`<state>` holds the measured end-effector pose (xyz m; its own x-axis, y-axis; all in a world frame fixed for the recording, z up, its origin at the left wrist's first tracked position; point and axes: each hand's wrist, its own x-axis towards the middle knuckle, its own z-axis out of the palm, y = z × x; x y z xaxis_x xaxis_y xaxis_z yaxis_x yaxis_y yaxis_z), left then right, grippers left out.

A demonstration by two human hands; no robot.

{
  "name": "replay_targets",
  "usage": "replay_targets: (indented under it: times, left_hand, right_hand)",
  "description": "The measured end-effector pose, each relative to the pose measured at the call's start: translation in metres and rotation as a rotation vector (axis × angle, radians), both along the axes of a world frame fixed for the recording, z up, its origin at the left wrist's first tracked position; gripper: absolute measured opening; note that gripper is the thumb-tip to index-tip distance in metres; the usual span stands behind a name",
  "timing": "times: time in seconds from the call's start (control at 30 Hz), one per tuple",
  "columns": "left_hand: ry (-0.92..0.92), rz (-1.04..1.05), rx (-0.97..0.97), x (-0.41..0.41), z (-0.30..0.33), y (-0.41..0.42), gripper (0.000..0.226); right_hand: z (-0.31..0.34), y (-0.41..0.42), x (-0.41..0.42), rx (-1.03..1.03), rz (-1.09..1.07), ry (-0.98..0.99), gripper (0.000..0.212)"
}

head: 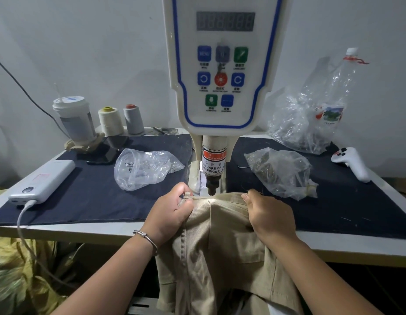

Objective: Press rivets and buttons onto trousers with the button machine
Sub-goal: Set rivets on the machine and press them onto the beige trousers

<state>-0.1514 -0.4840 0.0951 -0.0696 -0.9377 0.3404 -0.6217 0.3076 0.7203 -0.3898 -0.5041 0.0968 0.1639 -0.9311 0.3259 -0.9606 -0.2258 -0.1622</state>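
Hands: my left hand (172, 210) and right hand (269, 214) both gripped one trousers (220, 235) waistband.
Bags: three plastic bags (143, 169) beyond my hands.
Spools: two thread spools (111, 121) far left.

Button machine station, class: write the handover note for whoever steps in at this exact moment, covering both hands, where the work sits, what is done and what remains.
Left hand: fingers pinch the top edge of the beige trousers, left of the press head.
Right hand: grips the same edge on the right, fingers curled over the fabric.
The trousers hang off the table's front edge; the top edge lies stretched in the lit spot under the button machine.
Done: fabric positioned. No pressed rivet or button is visible here.
Left: press this point, then the others. Hardware bags lie left and right of the head.
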Motion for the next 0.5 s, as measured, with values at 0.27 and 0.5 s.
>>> replay_targets:
  times: [0.27,0.5]
  left_hand:
    - [-0.003,-0.007,-0.006,0.0004,0.0003,-0.0015,0.007]
    - [-0.001,0.024,0.011,-0.0003,0.0000,-0.0012,0.011]
  right_hand:
    - [-0.0002,0.0001,0.0005,-0.014,-0.008,0.042,0.034]
    - [0.0018,0.0019,0.0030,-0.028,-0.016,0.004,0.034]
